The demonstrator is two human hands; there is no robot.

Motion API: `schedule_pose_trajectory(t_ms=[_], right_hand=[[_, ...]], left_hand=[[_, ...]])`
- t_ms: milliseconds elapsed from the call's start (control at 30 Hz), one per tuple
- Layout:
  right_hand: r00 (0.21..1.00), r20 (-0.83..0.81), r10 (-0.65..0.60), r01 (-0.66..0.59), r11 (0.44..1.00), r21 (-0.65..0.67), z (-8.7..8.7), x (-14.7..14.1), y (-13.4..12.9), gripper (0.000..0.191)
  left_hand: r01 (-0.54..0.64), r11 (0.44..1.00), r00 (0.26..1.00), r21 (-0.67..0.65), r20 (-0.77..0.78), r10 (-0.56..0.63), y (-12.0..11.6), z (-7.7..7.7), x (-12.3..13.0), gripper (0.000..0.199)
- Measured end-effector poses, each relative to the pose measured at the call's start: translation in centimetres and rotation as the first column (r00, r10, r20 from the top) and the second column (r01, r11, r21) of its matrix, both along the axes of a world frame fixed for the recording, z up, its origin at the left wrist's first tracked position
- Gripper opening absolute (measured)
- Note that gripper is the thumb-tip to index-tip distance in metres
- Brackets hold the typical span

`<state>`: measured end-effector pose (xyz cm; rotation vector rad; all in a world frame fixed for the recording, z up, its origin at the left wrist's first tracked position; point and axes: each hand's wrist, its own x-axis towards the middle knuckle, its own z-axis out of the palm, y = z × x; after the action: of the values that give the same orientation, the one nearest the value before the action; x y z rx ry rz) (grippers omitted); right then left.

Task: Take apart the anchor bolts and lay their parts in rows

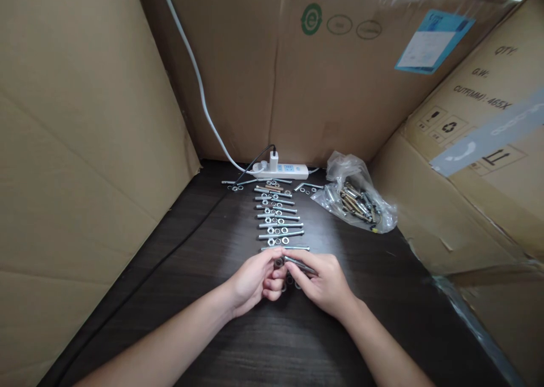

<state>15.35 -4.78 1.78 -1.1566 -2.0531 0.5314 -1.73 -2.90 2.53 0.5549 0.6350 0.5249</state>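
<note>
Bolt [301, 263] and metal ring [279, 262] in hands [327, 279]; bolt rows [280, 225] beyond

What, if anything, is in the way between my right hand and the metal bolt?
Nothing visible: the right hand already holds the metal bolt, one end of it close to the left hand.

Dark wood-grain surface [272, 347] boxed in by brown cardboard: plain left panel [85, 120] along left edge, back carton [238, 81] across far edge with green "e" logo [311, 19] and blue-and-white label [436, 41], symbol-printed right carton [450, 217] along right edge, soft glare [321, 234] mid-surface.
</note>
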Motion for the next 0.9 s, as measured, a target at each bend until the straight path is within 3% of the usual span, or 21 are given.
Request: schedule_pose_trajectory(t_ms=[467,700,900], right_hand=[[1.0,0.0,-0.018,0.017,0.992,-0.128,0.8,-0.1,-0.3,0.012],[0.999,-0.018,0.039,-0.041,0.984,-0.172,1.1,0.0,-0.3,0.017],[0.996,-0.036,0.083,-0.088,0.982,-0.169,1.0,0.0,-0.4,0.022]], left_hand=[[0.039,0.998,0.998,0.041,-0.052,-0.037,-0.2,0.3,-0.1,0.004],[0.076,0.996,0.997,0.051,-0.026,-0.075,-0.1,0.5,-0.1,0.011],[0.102,0.985,0.987,0.14,-0.135,-0.083,-0.6,0.3,0.3,0.029]])
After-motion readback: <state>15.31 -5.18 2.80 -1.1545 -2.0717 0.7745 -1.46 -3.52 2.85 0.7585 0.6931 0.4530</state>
